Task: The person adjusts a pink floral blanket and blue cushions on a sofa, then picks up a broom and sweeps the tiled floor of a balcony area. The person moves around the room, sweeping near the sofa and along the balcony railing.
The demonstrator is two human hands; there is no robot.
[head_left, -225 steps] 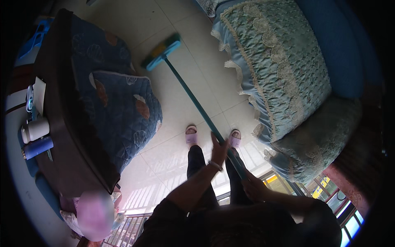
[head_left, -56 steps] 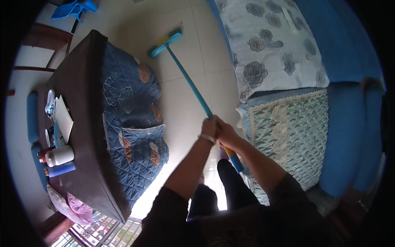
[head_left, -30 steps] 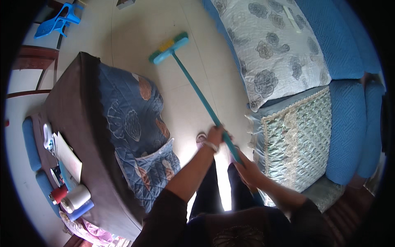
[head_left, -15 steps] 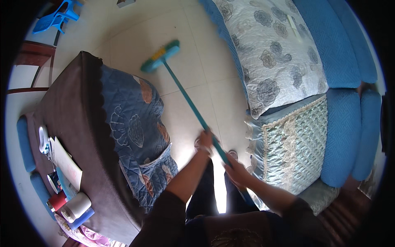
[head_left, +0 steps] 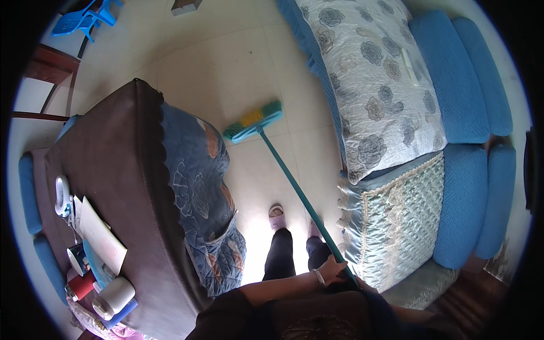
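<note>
A broom (head_left: 293,185) with a long teal handle and a teal and yellow head slants across the tiled floor. Its bristled head rests on the tiles beside the cloth-draped table. My left hand (head_left: 332,270), with a band at the wrist, is closed round the upper handle close to my body. Just below it, my right hand (head_left: 365,287) is closed at the handle's top end, partly hidden by the handle and my clothing. My feet, in pinkish slippers (head_left: 276,217), stand either side of the handle's line.
On the left, a brown-covered table (head_left: 107,164) carries papers (head_left: 103,235), a white cylindrical container (head_left: 115,296) and a red can. A patterned blue quilt (head_left: 198,187) hangs from its side. To the right stands a blue sofa (head_left: 450,73); blue plastic chairs (head_left: 85,21) are far left.
The broom head has come back across the floor toward me and slightly right. Both hands have drawn back to my waist, the left sliding close to the right.
</note>
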